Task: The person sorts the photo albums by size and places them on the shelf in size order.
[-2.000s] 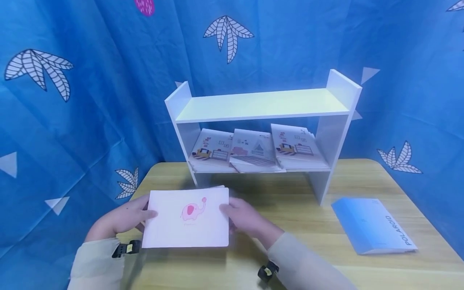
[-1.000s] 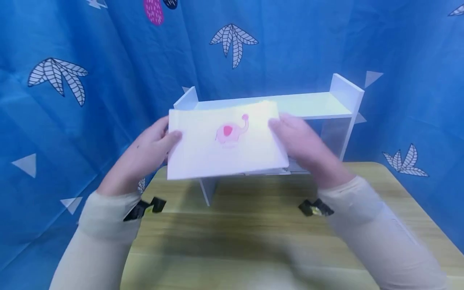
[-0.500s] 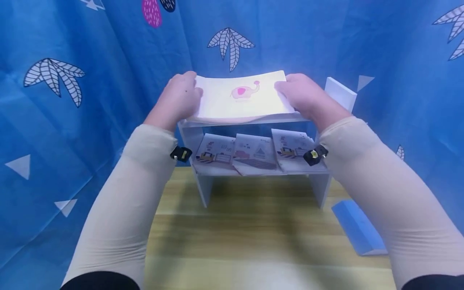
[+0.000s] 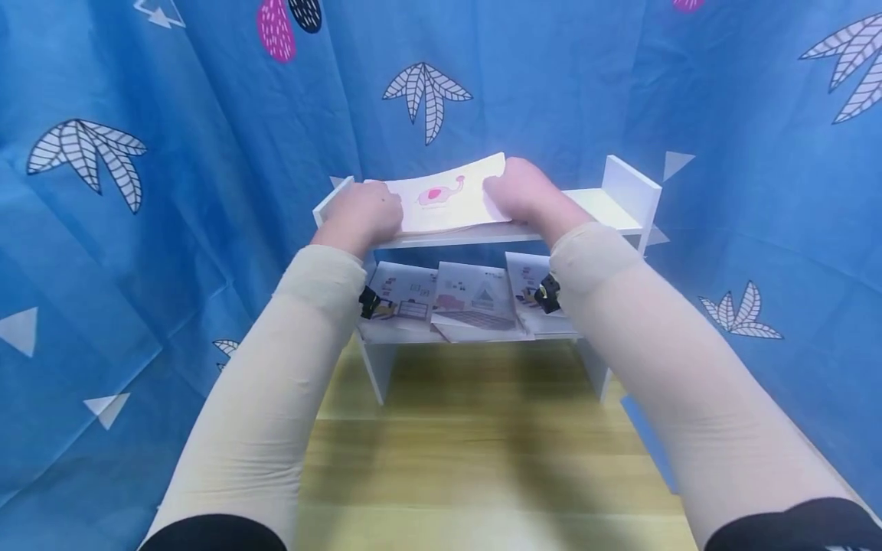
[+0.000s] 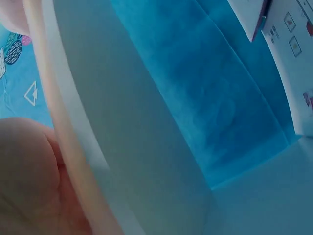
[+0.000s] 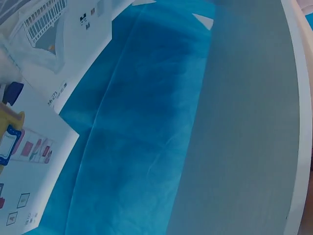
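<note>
A white booklet [image 4: 449, 200] with a pink elephant on its cover lies at the top board of the white shelf [image 4: 599, 208], toward its left half. My left hand [image 4: 365, 210] grips its left edge, and my right hand [image 4: 525, 191] grips its right edge. Its right side is raised and the cover bows slightly. In the left wrist view, part of the left hand [image 5: 29, 171] shows beside the shelf board [image 5: 122, 127]. The fingers beneath the booklet are hidden. The right wrist view mostly shows the board's underside [image 6: 239, 122].
On the lower board lie several illustrated booklets [image 4: 475, 298], side by side. A blue box-like item [image 4: 651, 444] on the wooden table [image 4: 448, 459] is mostly covered by the right sleeve. A blue patterned curtain [image 4: 551, 84] hangs behind the shelf and at both sides.
Both hands have lifted the elephant booklet from above the table, carried it forward to the top board, then shifted it left and lower there. The grip has stayed on both edges.
</note>
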`<state>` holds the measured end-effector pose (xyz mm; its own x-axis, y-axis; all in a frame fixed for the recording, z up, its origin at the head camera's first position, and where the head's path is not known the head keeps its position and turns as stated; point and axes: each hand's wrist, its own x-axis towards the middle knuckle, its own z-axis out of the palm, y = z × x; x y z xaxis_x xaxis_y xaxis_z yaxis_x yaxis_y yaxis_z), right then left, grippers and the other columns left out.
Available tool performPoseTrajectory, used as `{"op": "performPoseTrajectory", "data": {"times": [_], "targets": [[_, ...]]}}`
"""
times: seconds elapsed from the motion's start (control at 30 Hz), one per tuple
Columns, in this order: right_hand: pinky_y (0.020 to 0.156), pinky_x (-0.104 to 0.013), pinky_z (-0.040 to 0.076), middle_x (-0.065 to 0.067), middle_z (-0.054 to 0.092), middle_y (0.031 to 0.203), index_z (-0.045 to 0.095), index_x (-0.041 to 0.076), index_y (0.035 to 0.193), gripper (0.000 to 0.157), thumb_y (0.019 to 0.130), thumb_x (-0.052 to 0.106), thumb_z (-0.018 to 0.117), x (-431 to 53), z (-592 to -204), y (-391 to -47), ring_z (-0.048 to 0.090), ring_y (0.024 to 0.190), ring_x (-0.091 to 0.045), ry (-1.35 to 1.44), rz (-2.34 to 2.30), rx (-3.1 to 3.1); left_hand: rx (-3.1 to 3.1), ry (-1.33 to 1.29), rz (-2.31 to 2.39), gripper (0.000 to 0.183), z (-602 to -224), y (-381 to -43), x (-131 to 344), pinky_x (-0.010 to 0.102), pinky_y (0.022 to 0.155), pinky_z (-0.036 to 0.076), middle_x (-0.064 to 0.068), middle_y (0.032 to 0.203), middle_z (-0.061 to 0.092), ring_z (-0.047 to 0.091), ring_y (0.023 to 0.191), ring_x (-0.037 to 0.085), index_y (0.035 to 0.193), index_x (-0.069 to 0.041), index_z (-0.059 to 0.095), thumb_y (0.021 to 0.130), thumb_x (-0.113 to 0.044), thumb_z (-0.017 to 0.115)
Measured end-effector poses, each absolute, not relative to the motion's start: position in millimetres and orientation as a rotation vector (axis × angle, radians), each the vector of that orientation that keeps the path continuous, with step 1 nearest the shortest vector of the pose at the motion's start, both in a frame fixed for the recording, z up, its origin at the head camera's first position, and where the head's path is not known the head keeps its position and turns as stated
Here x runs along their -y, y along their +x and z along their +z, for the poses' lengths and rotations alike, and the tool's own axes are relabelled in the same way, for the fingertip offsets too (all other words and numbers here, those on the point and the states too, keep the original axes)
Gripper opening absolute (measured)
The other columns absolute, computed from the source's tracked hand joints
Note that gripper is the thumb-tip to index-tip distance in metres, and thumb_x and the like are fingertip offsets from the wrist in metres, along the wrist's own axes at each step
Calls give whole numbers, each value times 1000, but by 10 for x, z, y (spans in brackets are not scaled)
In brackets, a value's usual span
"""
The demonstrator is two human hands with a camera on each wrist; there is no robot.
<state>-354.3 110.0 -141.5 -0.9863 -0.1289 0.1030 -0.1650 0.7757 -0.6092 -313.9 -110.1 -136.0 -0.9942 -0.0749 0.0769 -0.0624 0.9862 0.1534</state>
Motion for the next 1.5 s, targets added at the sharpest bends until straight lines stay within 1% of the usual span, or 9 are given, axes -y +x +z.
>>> {"op": "performPoseTrajectory", "data": {"times": [0.07, 0.13, 0.33, 0.53, 0.73, 0.93, 1.1, 1.27, 1.5], "targets": [[114, -43, 33, -17, 37, 157, 25, 0, 158, 64, 105, 33, 36, -1074, -1420, -3548, 43, 136, -33, 250, 924, 2921, 3062, 126, -292, 52, -1391, -3130, 1098, 50, 97, 47, 13, 128, 55, 51, 112, 32, 151, -13, 45, 108, -41, 36], [117, -47, 29, -18, 35, 158, 25, 0, 158, 64, 105, 35, 34, -1055, -1429, -3549, 39, 140, -34, 265, 813, 2942, 3069, 138, -346, 55, -1422, -3125, 1100, 52, 100, 45, 12, 132, 54, 50, 114, 32, 154, -16, 43, 108, -46, 33], [102, -51, 41, -13, 57, 131, 56, 8, 136, 51, 106, 42, 32, -1033, -1488, -3527, 52, 115, -32, 334, 521, 2956, 3027, 97, -349, 60, -1520, -3128, 1148, 58, 106, 39, 11, 142, 52, 48, 120, 32, 156, -17, 40, 107, -51, 32], [107, -53, 38, -12, 50, 138, 55, 11, 143, 56, 106, 46, 30, -1111, -1565, -3363, 46, 124, -30, 384, 542, 2831, 2918, -141, -160, 57, -1588, -3058, 1200, 57, 110, 36, 12, 143, 53, 49, 123, 32, 150, -12, 47, 108, -47, 29], [99, -48, 43, -8, 54, 127, 61, 12, 132, 48, 104, 43, 36, -1213, -1693, -3083, 51, 111, -26, 552, 627, 2595, 2777, -255, -109, 57, -1686, -2836, 1231, 55, 115, 30, 11, 153, 46, 42, 136, 32, 150, -12, 47, 107, -46, 31], [79, -41, 47, -5, 63, 117, 66, 10, 125, 34, 103, 30, 50, -1476, -1986, -2768, 56, 85, -20, 835, 737, 2403, 2602, -392, -159, 54, -1866, -2601, 1220, 55, 114, 31, 13, 150, 47, 41, 139, 32, 148, -12, 51, 104, -43, 47], [76, -38, 50, 2, 68, 108, 69, 13, 121, 24, 104, 23, 56, -1778, -2351, -2578, 57, 83, -13, 1067, 818, 2481, 2401, -491, -298, 49, -2159, -2408, 1196, 53, 112, 36, 12, 149, 50, 42, 138, 30, 142, -11, 57, 100, -36, 59], [86, -38, 55, 8, 68, 114, 69, 18, 118, 19, 105, 24, 57, -2077, -2890, -2523, 64, 98, -9, 1275, 932, 2653, 2199, -628, -432, 39, -2643, -2268, 1152, 51, 110, 38, 14, 140, 56, 48, 132, 31, 130, -7, 64, 98, -29, 60], [77, -34, 55, 6, 68, 103, 68, 20, 115, 20, 107, 29, 53, -2676, -3565, -2609, 67, 88, -15, 1219, 1032, 3012, 2360, -663, -691, 34, -3427, -2271, 1060, 44, 110, 39, 8, 132, 61, 52, 127, 24, 125, -9, 66, 97, -28, 62]]}}
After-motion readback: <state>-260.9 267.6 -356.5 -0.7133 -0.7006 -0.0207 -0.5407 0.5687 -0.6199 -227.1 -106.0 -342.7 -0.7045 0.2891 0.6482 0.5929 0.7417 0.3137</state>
